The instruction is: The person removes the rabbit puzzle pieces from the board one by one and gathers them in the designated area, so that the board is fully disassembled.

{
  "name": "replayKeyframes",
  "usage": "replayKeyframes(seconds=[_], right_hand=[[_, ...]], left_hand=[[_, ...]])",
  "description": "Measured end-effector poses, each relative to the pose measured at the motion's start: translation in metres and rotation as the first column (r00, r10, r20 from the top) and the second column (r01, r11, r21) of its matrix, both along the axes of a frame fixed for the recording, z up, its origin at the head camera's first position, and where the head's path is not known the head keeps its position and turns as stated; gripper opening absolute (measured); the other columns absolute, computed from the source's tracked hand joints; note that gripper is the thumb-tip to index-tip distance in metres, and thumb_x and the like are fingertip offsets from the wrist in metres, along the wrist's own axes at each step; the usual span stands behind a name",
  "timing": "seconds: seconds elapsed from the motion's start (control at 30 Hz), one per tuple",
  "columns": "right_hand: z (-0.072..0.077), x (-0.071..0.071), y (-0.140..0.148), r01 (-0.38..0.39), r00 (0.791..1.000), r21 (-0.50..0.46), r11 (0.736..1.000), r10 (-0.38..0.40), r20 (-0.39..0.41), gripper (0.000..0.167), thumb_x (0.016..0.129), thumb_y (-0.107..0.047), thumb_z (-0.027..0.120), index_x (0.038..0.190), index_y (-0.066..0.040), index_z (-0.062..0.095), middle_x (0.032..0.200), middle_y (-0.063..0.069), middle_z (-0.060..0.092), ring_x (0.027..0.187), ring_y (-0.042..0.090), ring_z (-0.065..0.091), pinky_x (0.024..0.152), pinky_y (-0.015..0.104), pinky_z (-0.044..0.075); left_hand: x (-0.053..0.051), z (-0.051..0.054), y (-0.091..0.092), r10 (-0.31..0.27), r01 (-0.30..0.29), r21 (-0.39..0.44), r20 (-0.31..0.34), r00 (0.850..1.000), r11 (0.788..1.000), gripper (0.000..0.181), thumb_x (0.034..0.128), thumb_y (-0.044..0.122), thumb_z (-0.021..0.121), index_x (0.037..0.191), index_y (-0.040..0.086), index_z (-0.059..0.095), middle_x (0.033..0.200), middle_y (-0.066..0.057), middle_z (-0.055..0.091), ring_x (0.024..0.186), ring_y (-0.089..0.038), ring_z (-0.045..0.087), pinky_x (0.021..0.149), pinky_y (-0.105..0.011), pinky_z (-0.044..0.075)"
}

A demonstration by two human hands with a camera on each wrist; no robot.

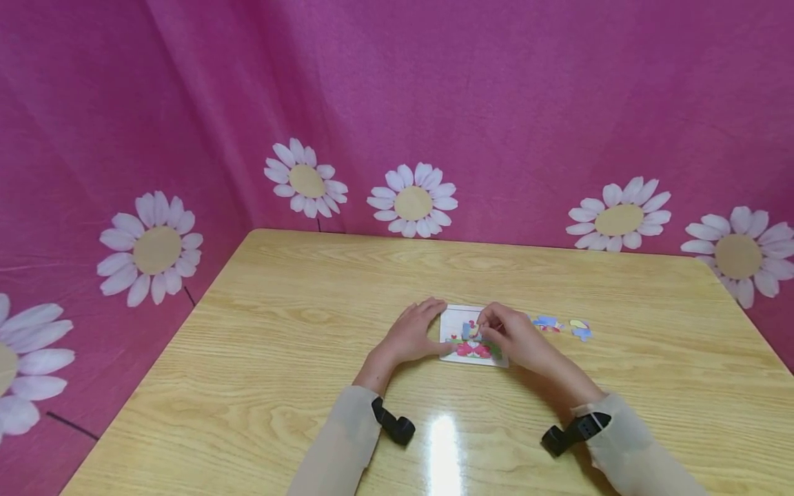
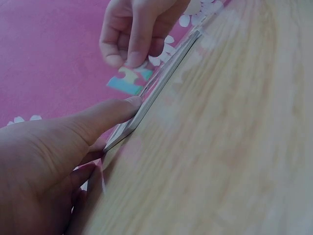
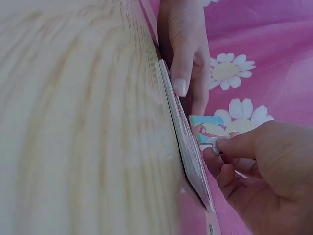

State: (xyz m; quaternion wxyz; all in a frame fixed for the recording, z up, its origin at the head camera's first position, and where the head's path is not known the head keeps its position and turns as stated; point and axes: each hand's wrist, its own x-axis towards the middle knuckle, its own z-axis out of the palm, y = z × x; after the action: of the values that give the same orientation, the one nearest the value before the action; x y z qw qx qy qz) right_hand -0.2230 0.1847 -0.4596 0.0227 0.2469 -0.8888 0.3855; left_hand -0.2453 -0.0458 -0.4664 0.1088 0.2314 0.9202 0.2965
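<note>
A flat puzzle board [image 1: 459, 313] with a white border lies on the table, pink and green picture parts along its near side. My left hand [image 1: 406, 335] is at its left side, the straight thumb [image 2: 115, 110] resting on the board's near edge and the fingers reaching its far left corner. My right hand [image 1: 516, 336] pinches a jigsaw piece [image 3: 208, 120] between thumb and fingertips. Blue, yellow and green show on that piece, which stands tilted just over the board. The right fingers hide part of the picture.
Right of the board, loose jigsaw pieces [image 1: 548, 322] lie close to the right hand, with another blue and yellow piece [image 1: 582, 331] farther right. The wooden table [image 1: 298, 344] meets a pink flowered cloth [image 1: 496, 124] along its far and left edges.
</note>
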Motion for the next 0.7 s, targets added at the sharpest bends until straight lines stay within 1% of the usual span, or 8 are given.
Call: replayKeyframes(seconds=[0.27, 0.43, 0.57, 0.7], right_hand=[[0.002, 0.006, 0.019, 0.044, 0.999, 0.019, 0.999, -0.045, 0.007, 0.004, 0.093, 0.000, 0.061, 0.096, -0.002, 0.059, 0.082, 0.003, 0.063, 0.074, 0.000, 0.051, 0.065, 0.017, 0.048], [0.002, 0.010, 0.030, 0.063, 0.998, 0.032, 0.998, -0.062, -0.024, 0.006, 0.092, 0.001, 0.062, 0.094, -0.003, 0.059, 0.083, 0.002, 0.064, 0.074, -0.001, 0.051, 0.064, 0.017, 0.048], [0.000, 0.012, 0.039, 0.066, 0.995, 0.014, 0.998, -0.065, -0.073, 0.009, 0.090, 0.003, 0.063, 0.092, -0.005, 0.059, 0.083, 0.001, 0.065, 0.075, -0.003, 0.052, 0.063, 0.017, 0.049], [-0.002, 0.014, 0.047, 0.075, 0.993, 0.018, 0.997, -0.073, -0.094, 0.011, 0.089, 0.005, 0.065, 0.091, -0.005, 0.060, 0.081, 0.000, 0.065, 0.074, -0.005, 0.051, 0.063, 0.017, 0.048]], left_hand=[[0.000, -0.001, 0.000, 0.002, -0.002, -0.005, 0.011, 1.000, 1.000, 0.084, 0.0827, 0.046, 0.074, 0.152, 0.015, 0.037, 0.160, -0.002, 0.034, 0.153, -0.017, 0.020, 0.128, -0.038, 0.010], [0.000, 0.000, 0.000, -0.003, 0.003, -0.002, 0.007, 1.000, 1.000, 0.084, 0.0829, 0.046, 0.074, 0.152, 0.016, 0.037, 0.160, -0.002, 0.034, 0.153, -0.018, 0.020, 0.128, -0.038, 0.010], [0.000, 0.000, -0.001, -0.005, 0.005, 0.002, 0.010, 1.000, 1.000, 0.084, 0.0832, 0.046, 0.074, 0.152, 0.016, 0.036, 0.160, -0.001, 0.033, 0.153, -0.017, 0.020, 0.128, -0.038, 0.010], [0.000, -0.001, 0.000, -0.005, 0.005, -0.003, 0.007, 1.000, 1.000, 0.083, 0.0835, 0.045, 0.074, 0.152, 0.016, 0.037, 0.160, -0.002, 0.033, 0.153, -0.017, 0.020, 0.128, -0.038, 0.010]])
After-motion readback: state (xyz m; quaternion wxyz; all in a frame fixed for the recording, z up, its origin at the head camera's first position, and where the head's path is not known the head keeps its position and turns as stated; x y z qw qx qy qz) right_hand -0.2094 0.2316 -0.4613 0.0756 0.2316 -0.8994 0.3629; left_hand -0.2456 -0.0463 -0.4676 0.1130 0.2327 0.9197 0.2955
